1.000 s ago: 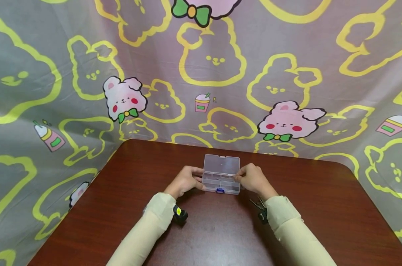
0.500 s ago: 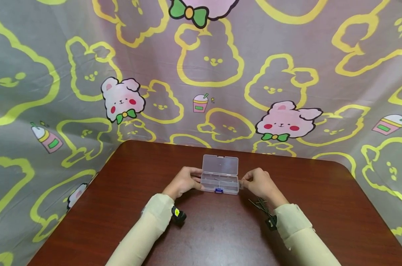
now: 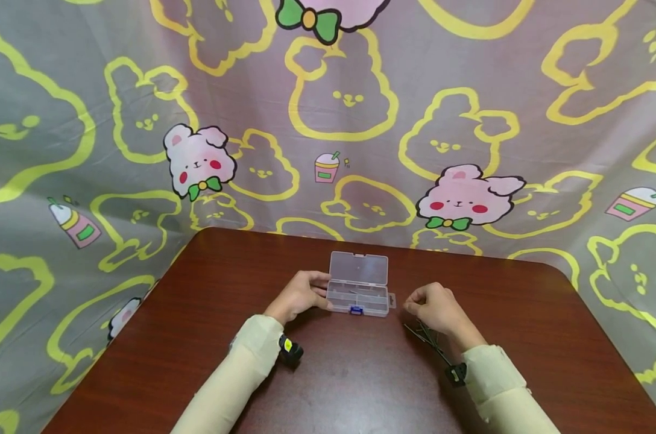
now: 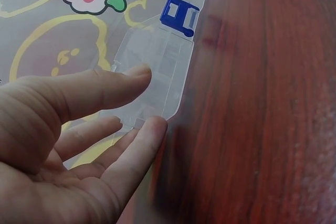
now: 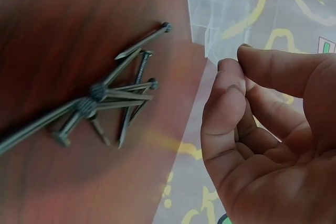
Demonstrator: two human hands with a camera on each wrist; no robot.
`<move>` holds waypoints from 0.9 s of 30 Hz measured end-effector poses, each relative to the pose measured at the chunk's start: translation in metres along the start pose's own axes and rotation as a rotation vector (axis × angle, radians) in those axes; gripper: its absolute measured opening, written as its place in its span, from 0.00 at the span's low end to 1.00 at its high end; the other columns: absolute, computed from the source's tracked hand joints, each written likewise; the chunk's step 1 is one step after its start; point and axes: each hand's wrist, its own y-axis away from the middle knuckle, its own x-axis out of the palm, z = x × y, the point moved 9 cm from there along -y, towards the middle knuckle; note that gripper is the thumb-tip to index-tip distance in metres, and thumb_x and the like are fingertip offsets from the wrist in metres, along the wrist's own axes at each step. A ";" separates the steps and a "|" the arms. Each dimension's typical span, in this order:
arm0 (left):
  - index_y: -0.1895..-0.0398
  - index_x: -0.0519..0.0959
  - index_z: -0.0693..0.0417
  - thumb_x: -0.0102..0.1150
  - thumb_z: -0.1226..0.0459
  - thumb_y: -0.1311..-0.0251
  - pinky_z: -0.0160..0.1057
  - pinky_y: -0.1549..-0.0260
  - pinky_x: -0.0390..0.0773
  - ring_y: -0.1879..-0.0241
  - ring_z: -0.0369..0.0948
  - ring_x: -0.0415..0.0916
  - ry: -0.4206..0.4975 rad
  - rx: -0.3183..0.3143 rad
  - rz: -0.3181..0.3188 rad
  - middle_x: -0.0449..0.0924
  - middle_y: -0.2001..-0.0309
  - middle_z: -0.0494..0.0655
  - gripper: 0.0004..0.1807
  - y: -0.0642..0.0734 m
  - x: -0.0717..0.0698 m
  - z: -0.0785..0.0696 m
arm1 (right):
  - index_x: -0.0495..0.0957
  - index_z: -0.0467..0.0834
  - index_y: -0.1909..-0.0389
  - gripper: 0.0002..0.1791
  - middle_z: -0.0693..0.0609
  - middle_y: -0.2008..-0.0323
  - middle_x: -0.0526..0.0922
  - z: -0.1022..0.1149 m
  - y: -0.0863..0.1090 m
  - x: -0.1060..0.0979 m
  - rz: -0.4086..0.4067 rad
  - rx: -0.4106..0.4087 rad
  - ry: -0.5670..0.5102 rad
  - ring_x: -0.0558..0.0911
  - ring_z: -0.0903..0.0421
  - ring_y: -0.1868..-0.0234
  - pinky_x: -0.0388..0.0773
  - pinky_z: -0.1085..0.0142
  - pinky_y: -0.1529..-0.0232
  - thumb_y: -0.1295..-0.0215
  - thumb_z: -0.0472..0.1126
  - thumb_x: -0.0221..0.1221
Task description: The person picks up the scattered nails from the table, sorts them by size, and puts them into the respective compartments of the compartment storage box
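A clear plastic compartment box (image 3: 341, 303) with a blue latch (image 3: 356, 310) stands on the table, its lid (image 3: 359, 268) raised at the back. One thin dark nail-like piece (image 3: 355, 292) lies inside. My left hand (image 3: 299, 296) holds the box's left end; in the left wrist view its digits lie along the end wall and front corner. My right hand (image 3: 435, 307) hovers right of the box, thumb and index fingertips close together, other fingers loosely curled, nothing visible between them. Just in front of it lies a loose pile of metal nails (image 5: 134, 90), partly hidden by the right arm in the head view.
The dark red-brown wooden table (image 3: 328, 386) ends at a curtain (image 3: 274, 90) printed with cartoon animals, close behind the box. A hanging tab (image 3: 392, 300) sticks out from the box's right end. Black wrist cameras (image 3: 291, 349) sit on both sleeves.
My right hand has left the box's right side and moved right, towards the nails, uncovering the hanging tab. My left hand and the box stay in place.
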 end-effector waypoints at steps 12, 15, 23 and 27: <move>0.36 0.75 0.66 0.76 0.81 0.58 0.41 0.60 0.83 0.51 0.51 0.80 -0.002 -0.009 -0.001 0.79 0.46 0.61 0.40 -0.001 0.000 -0.001 | 0.88 0.44 0.68 0.05 0.53 0.68 0.86 -0.015 0.014 -0.002 -0.009 0.010 0.023 0.79 0.57 0.67 0.76 0.59 0.67 0.35 0.37 0.65; 0.36 0.75 0.66 0.76 0.81 0.58 0.41 0.60 0.83 0.51 0.51 0.80 -0.005 -0.012 0.002 0.79 0.46 0.60 0.39 -0.001 0.000 -0.001 | 0.88 0.45 0.69 0.05 0.54 0.69 0.86 -0.020 0.017 -0.002 -0.014 0.023 0.020 0.78 0.57 0.69 0.75 0.60 0.68 0.35 0.37 0.66; 0.36 0.75 0.67 0.76 0.81 0.58 0.41 0.62 0.84 0.54 0.49 0.80 0.003 -0.019 0.007 0.80 0.47 0.60 0.39 0.000 0.001 -0.001 | 0.89 0.46 0.70 0.06 0.54 0.68 0.86 -0.032 0.025 -0.002 -0.011 0.042 0.006 0.73 0.56 0.72 0.70 0.62 0.72 0.34 0.37 0.65; 0.36 0.75 0.66 0.76 0.80 0.56 0.41 0.61 0.84 0.52 0.49 0.79 0.008 -0.030 0.012 0.79 0.44 0.59 0.39 0.001 0.001 0.001 | 0.88 0.46 0.71 0.06 0.54 0.68 0.86 -0.035 0.029 -0.003 -0.004 0.052 0.011 0.74 0.56 0.73 0.70 0.62 0.73 0.34 0.38 0.65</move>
